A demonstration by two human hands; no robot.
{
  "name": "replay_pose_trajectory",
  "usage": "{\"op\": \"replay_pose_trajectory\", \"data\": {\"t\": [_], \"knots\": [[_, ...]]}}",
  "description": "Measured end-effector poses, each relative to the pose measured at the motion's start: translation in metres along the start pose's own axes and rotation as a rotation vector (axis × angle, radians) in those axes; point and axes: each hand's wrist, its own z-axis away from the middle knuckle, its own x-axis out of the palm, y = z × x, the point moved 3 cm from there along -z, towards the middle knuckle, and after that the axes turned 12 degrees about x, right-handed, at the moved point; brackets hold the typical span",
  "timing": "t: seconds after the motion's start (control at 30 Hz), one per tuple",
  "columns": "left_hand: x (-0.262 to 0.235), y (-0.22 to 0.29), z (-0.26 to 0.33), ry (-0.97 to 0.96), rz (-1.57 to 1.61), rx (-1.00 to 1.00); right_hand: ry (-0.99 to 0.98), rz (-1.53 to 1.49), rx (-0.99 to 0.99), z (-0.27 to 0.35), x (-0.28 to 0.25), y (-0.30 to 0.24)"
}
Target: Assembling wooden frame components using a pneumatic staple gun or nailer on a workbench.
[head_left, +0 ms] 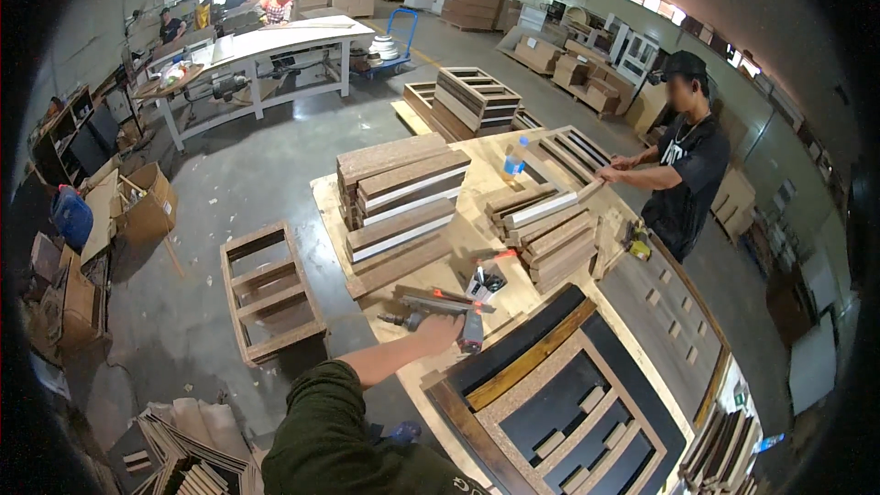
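Note:
My left hand (440,334) reaches across the near corner of the plywood table with its fingers round the handle of a cordless drill (471,334). The drill lies on its side, its chuck pointing left and its battery end to the right. Just beyond it lie a long dark tool with orange parts (440,299) and a small white box (486,282) of small items. Close to my hand on the right is a wooden frame (577,403) with several slats and short blocks, resting on a dark panel. My right hand is out of view.
Stacked wooden boards (403,192) stand beyond the drill, with more board pieces (555,238) and a bottle (515,158) to their right. A slatted frame (272,293) stands on the floor at left. Across the table, a co-worker (683,156) handles another frame (573,151).

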Motion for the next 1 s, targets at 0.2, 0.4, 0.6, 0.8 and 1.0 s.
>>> {"op": "replay_pose_trajectory", "data": {"t": [0.2,0.4,0.6,0.8,1.0], "knots": [[0.013,-0.011,-0.019,0.115,-0.089,-0.029,0.579,0.201,-0.293,-0.091,0.037,0.162],[-0.026,0.039,-0.019,0.175,0.051,-0.042,-0.007,-0.356,-0.015,-0.099,0.044,0.086],[-0.004,0.099,-0.027,0.325,0.22,0.134,-0.098,-0.218,0.145,-0.041,-0.007,-0.026],[0.02,0.17,-0.063,0.25,0.19,0.095,-0.022,-0.19,0.1,-0.064,-0.011,-0.039],[0.015,0.202,-0.091,0.251,0.072,0.033,-0.074,-0.102,0.052,-0.084,-0.016,-0.08]]}}
